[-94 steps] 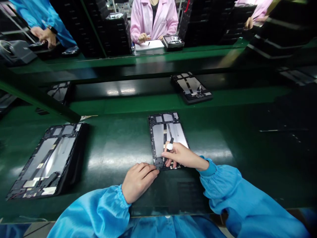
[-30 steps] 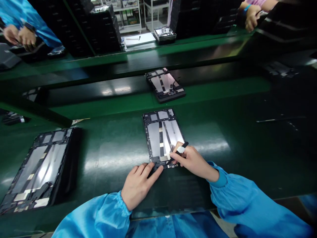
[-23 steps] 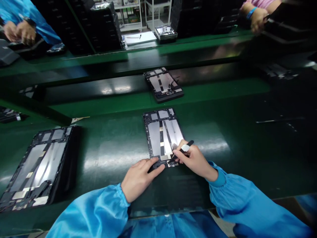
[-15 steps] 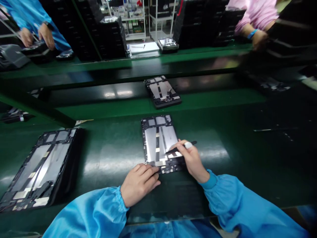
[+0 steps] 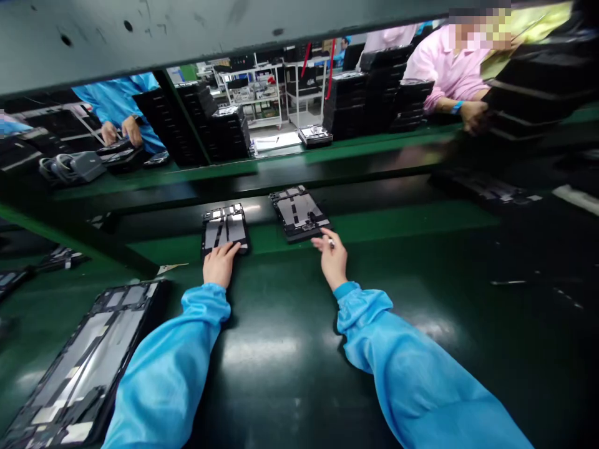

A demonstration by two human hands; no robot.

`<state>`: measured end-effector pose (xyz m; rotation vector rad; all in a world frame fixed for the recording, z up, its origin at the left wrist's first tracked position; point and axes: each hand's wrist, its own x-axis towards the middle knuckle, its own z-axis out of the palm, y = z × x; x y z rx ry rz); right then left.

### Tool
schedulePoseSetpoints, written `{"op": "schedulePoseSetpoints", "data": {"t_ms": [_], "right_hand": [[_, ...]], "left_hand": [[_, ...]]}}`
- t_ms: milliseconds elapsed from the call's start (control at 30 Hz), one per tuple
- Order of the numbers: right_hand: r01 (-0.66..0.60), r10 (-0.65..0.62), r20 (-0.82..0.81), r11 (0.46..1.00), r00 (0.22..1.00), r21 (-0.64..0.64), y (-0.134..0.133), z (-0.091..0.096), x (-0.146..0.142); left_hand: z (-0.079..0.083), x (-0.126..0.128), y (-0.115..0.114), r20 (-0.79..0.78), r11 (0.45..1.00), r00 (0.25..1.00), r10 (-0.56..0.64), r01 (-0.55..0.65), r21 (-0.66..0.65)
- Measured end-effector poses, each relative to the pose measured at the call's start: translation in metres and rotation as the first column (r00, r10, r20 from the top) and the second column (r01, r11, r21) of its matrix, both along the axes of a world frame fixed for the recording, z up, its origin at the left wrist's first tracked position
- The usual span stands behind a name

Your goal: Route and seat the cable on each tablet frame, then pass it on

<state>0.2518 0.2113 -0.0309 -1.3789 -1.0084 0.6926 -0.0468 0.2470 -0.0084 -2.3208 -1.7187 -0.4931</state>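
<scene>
Left hand lies flat, fingers loose, on a tablet frame at the bench far edge. Right hand grasps a tool beside a second frame.

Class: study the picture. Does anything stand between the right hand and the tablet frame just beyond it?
Nothing visible does. The right hand, its fingers gripping a thin tool, is right at the near edge of the tablet frame; only green bench shows between.

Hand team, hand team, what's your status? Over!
Left hand flat, fingertips on the near edge of the left tablet frame. Right hand pinching a small tool, at the near corner of the right tablet frame. Nothing blocks either hand.
</scene>
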Motion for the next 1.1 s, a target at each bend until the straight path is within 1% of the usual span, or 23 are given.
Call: {"op": "schedulePoseSetpoints", "data": {"t_ms": [67, 100, 167, 267, 333, 367, 433, 500, 533, 567, 633, 700, 733, 767, 800, 867, 933, 1000, 1100], "right_hand": [[0.127, -0.126, 0.063, 0.992, 0.99, -0.013, 0.015, -0.001, 0.022], [0.168, -0.165, 0.092, 0.985, 0.982, -0.025, 0.023, -0.002, 0.029], [0.207, -0.198, 0.14, 0.977, 0.97, -0.05, 0.037, -0.003, 0.035], [0.189, -0.175, 0.18, 0.98, 0.968, -0.066, 0.055, -0.002, 0.029], [0.168, -0.154, 0.186, 0.984, 0.97, -0.06, 0.061, -0.001, 0.025], [0.164, -0.151, 0.183, 0.985, 0.971, -0.055, 0.061, -0.001, 0.025], [0.16, -0.151, 0.168, 0.986, 0.974, -0.04, 0.052, -0.001, 0.028], [0.128, -0.122, 0.144, 0.991, 0.982, -0.028, 0.032, -0.002, 0.035], [0.089, -0.085, 0.133, 0.996, 0.987, -0.024, 0.018, -0.003, 0.039], [0.034, -0.031, 0.124, 0.999, 0.992, -0.022, 0.0, -0.003, 0.044], [-0.112, 0.115, 0.117, 0.993, 0.986, -0.036, -0.042, -0.002, 0.055], [-0.239, 0.246, 0.114, 0.968, 0.962, -0.076, -0.092, 0.0, 0.066], [-0.313, 0.326, 0.121, 0.943, 0.938, -0.111, -0.117, 0.001, 0.072], [-0.407, 0.436, 0.19, 0.897, 0.88, -0.174, -0.142, 0.002, 0.077], [-0.44, 0.492, 0.268, 0.867, 0.828, -0.233, -0.165, 0.003, 0.081], [-0.439, 0.527, 0.372, 0.847, 0.764, -0.298, -0.204, 0.003, 0.087], [-0.396, 0.492, 0.448, 0.869, 0.746, -0.296, -0.229, 0.0, 0.087], [-0.341, 0.43, 0.507, 0.902, 0.747, -0.263, -0.241, -0.003, 0.084], [-0.287, 0.364, 0.553, 0.932, 0.749, -0.223, -0.244, -0.003, 0.08]], "left_hand": [[0.0, 0.007, 0.021, 0.07, 0.998, 0.995, 0.064, -0.064, -0.008], [-0.002, 0.016, 0.027, 0.102, 0.997, 0.992, 0.074, -0.073, -0.014], [-0.006, 0.043, 0.032, 0.159, 0.998, 0.986, 0.05, -0.045, -0.035], [-0.016, 0.095, 0.029, 0.235, 0.994, 0.972, -0.024, 0.049, -0.101], [-0.021, 0.12, 0.025, 0.303, 0.987, 0.952, -0.031, 0.077, -0.14], [-0.022, 0.128, 0.023, 0.342, 0.985, 0.939, -0.024, 0.081, -0.153], [-0.021, 0.132, 0.015, 0.421, 0.981, 0.907, -0.005, 0.086, -0.173], [-0.019, 0.125, 0.0, 0.487, 0.972, 0.874, 0.001, 0.114, -0.207], [-0.017, 0.119, -0.011, 0.512, 0.963, 0.859, -0.004, 0.141, -0.23], [-0.016, 0.113, -0.025, 0.533, 0.95, 0.846, -0.015, 0.179, -0.257], [-0.015, 0.1, -0.06, 0.562, 0.909, 0.825, -0.053, 0.273, -0.316], [-0.014, 0.088, -0.101, 0.583, 0.856, 0.807, -0.096, 0.366, -0.365], [-0.013, 0.083, -0.124, 0.591, 0.828, 0.797, -0.121, 0.409, -0.383], [-0.013, 0.078, -0.146, 0.596, 0.8, 0.79, -0.147, 0.449, -0.398], [-0.012, 0.075, -0.168, 0.595, 0.771, 0.784, -0.176, 0.486, -0.411], [-0.01, 0.071, -0.207, 0.574, 0.743, 0.794, -0.202, 0.505, -0.438], [-0.008, 0.069, -0.234, 0.547, 0.745, 0.813, -0.198, 0.488, -0.455], [-0.006, 0.069, -0.246, 0.533, 0.758, 0.822, -0.201, 0.476, -0.447], [-0.002, 0.067, -0.244, 0.472, 0.788, 0.842, -0.26, 0.468, -0.401]]}}
